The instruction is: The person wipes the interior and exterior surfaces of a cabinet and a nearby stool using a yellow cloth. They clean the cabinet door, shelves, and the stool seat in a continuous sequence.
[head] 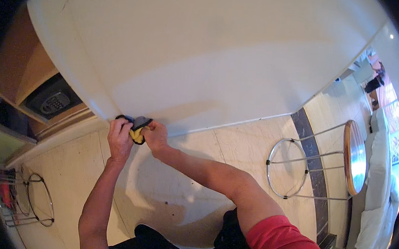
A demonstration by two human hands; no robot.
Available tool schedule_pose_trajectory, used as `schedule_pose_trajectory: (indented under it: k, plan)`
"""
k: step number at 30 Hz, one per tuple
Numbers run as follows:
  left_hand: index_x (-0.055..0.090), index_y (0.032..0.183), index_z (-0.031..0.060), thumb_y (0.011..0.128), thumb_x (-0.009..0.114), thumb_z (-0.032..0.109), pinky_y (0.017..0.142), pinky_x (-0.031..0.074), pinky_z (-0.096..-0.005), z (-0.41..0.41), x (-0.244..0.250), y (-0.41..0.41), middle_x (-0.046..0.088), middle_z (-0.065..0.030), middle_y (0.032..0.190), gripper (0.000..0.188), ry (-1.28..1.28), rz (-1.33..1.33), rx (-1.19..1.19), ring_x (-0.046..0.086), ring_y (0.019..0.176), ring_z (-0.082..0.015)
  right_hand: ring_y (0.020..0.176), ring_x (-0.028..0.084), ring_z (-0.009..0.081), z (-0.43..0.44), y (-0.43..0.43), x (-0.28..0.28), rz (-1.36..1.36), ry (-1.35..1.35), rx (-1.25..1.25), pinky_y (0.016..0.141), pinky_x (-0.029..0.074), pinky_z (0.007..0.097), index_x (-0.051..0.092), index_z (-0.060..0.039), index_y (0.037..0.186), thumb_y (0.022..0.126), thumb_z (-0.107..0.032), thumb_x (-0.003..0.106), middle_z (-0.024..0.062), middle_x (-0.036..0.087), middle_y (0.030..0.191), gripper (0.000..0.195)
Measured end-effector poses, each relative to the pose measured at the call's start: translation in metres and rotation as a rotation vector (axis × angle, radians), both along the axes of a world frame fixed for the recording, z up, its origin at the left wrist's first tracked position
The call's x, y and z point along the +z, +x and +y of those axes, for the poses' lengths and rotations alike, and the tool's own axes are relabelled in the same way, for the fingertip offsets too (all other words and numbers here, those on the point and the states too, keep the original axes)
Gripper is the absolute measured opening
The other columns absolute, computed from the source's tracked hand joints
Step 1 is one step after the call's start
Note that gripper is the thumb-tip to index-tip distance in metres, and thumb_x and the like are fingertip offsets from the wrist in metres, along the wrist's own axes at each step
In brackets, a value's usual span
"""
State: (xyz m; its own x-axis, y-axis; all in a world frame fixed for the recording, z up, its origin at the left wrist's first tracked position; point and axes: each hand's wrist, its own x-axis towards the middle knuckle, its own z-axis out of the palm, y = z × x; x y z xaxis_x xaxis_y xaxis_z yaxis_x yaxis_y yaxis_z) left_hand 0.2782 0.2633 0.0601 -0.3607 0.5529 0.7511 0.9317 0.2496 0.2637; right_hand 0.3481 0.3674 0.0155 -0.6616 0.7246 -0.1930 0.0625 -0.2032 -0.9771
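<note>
Both my hands grip a grey and yellow cloth (137, 134) with dark edging, low down near the bottom corner of a white wall panel (204, 65). My left hand (120, 137) pinches the cloth's left end, close to the panel's left edge. At the other end, the fingers of my right hand (155, 135) are closed on the bunched fabric. Part of the cloth is hidden behind my fingers. Beneath it spreads the pale tiled floor (166, 185).
To the left, a wooden cabinet (32, 58) holds a dark safe (54, 97) with a keypad. A round stool (353, 157) with metal legs appears on the right, before a pale sofa (375, 208). Another metal-framed stool (41, 196) is at lower left. A dark floor strip (310, 143) crosses the tiles.
</note>
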Motion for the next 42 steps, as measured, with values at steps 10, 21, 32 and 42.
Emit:
schedule_pose_trajectory:
  k: [10,21,32,42]
  plan:
    - [0.065,0.094,-0.0005,0.064,0.058,-0.016,0.079,0.049,-0.0379,0.086,0.086,0.042,0.060,-0.0130,0.098,0.035,0.222,0.053,-0.125,0.058,0.091,-0.0309,0.069,0.060,0.0166,0.108,0.052,0.101,0.293,0.404,-0.100,0.063,0.049,0.0314,0.062,-0.0020,0.092,0.077,0.002,0.062,0.0068,0.063,0.079,0.016]
    - [0.068,0.094,0.0017,0.068,0.065,-0.007,0.078,0.050,-0.0392,0.176,0.100,0.091,0.060,-0.0126,0.098,0.028,0.188,0.135,-0.172,0.058,0.091,-0.0314,0.079,0.061,0.0296,0.192,0.118,0.167,0.275,1.119,-0.436,0.067,0.050,0.0356,0.061,-0.0042,0.089,0.073,0.004,0.064,0.0131,0.059,0.088,0.019]
    - [0.067,0.093,0.0017,0.069,0.065,-0.002,0.078,0.049,-0.0403,0.230,0.110,0.110,0.059,-0.0126,0.099,0.025,0.134,0.267,-0.301,0.058,0.092,-0.0308,0.082,0.058,0.0356,0.241,0.155,0.153,0.074,1.042,-0.585,0.071,0.048,0.0419,0.058,-0.0042,0.090,0.072,0.003,0.062,0.0163,0.056,0.087,0.021]
    - [0.066,0.093,0.0024,0.071,0.065,0.003,0.077,0.049,-0.0383,0.254,0.144,0.112,0.060,-0.0094,0.102,0.022,0.180,0.355,-0.287,0.059,0.096,-0.0273,0.082,0.058,0.0353,0.272,0.163,0.205,0.132,1.198,-0.583,0.072,0.048,0.0419,0.060,-0.0038,0.092,0.072,0.003,0.059,0.0166,0.057,0.085,0.021]
